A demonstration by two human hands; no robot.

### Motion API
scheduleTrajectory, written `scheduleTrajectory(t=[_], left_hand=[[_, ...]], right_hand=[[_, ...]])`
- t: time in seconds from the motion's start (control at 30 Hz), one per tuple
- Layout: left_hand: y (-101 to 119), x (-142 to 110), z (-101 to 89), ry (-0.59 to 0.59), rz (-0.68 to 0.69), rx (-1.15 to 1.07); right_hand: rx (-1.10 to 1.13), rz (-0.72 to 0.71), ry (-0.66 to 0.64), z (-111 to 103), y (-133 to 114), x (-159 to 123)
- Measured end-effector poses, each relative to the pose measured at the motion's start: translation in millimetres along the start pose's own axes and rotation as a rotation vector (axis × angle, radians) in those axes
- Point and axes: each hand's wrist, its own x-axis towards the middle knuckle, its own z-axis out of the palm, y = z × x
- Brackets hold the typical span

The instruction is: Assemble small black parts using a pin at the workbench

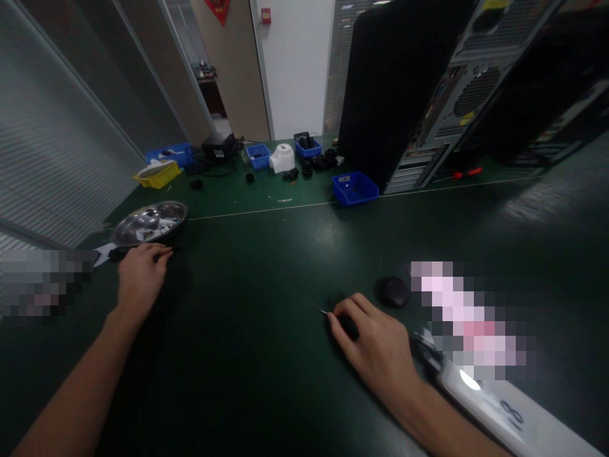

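Right hand (375,336): fingers curled in and closed around a dark-handled tool (350,327), low over the green table (247,304).
Tool: in the right hand, its thin metal tip poking left past thumb and finger; a light, firm hold on the handle, fingertips kept off the metal, should steady it best.
Left hand (143,276): well apart from the right, fingertips drawn together at a slim dark piece; from where I stand, I can't tell whether they grip it or merely touch it. Pinching it squarely, clear of the bowl's side, would make for a cleaner hold.
Bowl (183,214): shiny metal, just beyond the left fingers, with pale scraps inside.
By the right wrist: a rounded black thing (394,292) past the knuckles and a white case (495,397) beside the forearm; the elbow wants minding there.
Farther back: a blue tray (356,197), then a yellow tray (159,178) and a white cover (283,158).
Far right: a tall computer tower (404,82) and a red-handled tool (469,172).
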Motion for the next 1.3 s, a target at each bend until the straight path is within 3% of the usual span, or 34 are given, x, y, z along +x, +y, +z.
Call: scheduleTrajectory(t=[0.2,0.47,0.63,0.93,1.3], left_hand=[[2,-4,-1.5,-0.024,-0.038,0.075],[-6,-3,9.0,0.064,-0.029,-0.066],[-7,-3,11.3,0.09,-0.113,-0.227],[13,6,-12.2,-0.177,-0.583,-0.672],[13,7,-11.5,-0.213,-0.601,-0.663]], right_hand=[[-0.009,-0.001,0.001,0,1,1],[-0.017,0.007,-0.014,-1,-1,1],[-0.02,0.006,-0.014,-1,-1,1],[-0.005,0.001,-0.007,-1,-1,2],[0.002,0.003,-0.029,-1,-2,2]])
